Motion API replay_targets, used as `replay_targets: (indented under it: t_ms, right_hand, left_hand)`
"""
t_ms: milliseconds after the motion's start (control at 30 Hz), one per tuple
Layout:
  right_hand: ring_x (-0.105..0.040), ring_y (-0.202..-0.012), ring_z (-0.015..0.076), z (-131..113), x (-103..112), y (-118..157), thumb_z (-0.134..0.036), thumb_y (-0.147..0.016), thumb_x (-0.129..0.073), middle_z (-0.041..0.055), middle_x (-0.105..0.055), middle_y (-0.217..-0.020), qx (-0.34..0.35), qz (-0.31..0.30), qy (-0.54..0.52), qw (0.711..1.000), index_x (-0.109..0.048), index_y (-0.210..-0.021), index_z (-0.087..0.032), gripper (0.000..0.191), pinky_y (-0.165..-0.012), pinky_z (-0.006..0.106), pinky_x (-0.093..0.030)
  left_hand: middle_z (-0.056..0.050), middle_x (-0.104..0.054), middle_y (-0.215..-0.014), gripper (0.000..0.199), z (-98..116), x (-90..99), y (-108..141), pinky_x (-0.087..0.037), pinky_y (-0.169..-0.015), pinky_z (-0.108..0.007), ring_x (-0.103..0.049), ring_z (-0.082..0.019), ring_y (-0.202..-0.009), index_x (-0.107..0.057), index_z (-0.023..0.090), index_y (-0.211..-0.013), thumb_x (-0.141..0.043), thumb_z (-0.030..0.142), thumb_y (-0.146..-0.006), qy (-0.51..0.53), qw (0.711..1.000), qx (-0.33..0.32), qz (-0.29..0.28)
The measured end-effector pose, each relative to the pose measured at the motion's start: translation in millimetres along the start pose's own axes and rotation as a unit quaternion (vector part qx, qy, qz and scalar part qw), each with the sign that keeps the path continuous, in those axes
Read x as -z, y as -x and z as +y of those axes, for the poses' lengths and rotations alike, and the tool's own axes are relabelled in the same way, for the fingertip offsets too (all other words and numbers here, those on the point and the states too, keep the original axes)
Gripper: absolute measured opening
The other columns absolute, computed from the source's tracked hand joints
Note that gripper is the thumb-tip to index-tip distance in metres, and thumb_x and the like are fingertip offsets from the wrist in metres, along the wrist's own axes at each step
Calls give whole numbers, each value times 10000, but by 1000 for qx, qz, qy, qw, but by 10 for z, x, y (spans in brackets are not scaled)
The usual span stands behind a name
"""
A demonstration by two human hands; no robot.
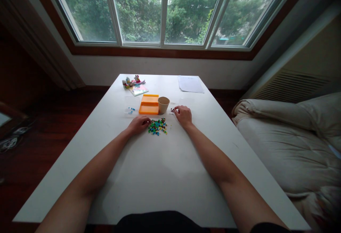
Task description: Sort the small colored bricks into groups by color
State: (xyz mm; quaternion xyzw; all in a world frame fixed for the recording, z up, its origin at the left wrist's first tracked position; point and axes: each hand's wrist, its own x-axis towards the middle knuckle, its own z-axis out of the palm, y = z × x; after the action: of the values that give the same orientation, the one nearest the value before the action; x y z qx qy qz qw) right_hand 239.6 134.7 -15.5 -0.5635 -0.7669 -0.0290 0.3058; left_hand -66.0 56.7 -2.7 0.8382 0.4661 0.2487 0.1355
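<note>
A loose pile of small colourful pieces (157, 126), mostly green, blue, yellow and dark, lies on the white table. At its left edge is my left hand (139, 124), the fingers curled together beside the pieces; anything between them is too small to see. My right hand (183, 115) rests farther right with thumb and fingers pinched at a little cluster of dark reddish pieces (172, 110). Whether it grips one of them is hidden. Between the hands and just behind the pile stand a brown paper cup (163, 105) and an open orange plastic case (149, 104).
A clear tray (131, 101) with several blue pieces sits left of the case. Farther back are small colourful figures (131, 81), a pale flat packet (139, 90) and white paper sheets (190, 84). A cushioned sofa (282, 140) flanks the table (160, 176) on the right.
</note>
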Motion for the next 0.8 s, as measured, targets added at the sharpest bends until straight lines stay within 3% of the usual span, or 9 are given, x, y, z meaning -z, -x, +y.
replay_targets:
  t_ms: [167, 433, 633, 800]
  right_hand:
    - [-511, -922, 244, -43, 48, 54, -251, -914, -592, 80, -645, -918, 66, -38, -1, 997, -687, -957, -207, 113, -836, 348, -314]
    - [-523, -863, 220, -72, 68, 72, -181, -894, -588, 63, -642, -844, 91, -35, -33, 995, -681, -903, -204, 96, -812, 332, -331]
    - [-523, -719, 153, -217, 109, 139, -152, -856, -613, 12, -622, -751, 199, -144, -154, 957, -682, -882, -204, 91, -713, 262, -361]
    - [-522, -697, 135, -354, 151, 168, -181, -841, -647, 3, -617, -747, 234, -189, -188, 935, -691, -882, -201, 64, -675, 238, -359]
  left_hand:
    - [-28, -642, -800, 174, 1, 1, 1, -376, -637, -244, -520, -141, -687, -726, 197, -901, -558, 231, -873, -2, 1000, -1, 3]
    - [-18, -623, -771, 170, -10, 12, 13, -370, -641, -241, -505, -137, -673, -719, 196, -891, -553, 219, -865, 4, 1000, -8, 3]
    - [-21, -633, -789, 181, -21, 3, 16, -367, -632, -243, -507, -137, -677, -723, 196, -904, -550, 235, -869, 7, 1000, 1, 4]
    - [-16, -623, -781, 180, -38, 3, 12, -366, -630, -242, -501, -133, -670, -718, 194, -896, -544, 229, -865, 5, 1000, 4, 2]
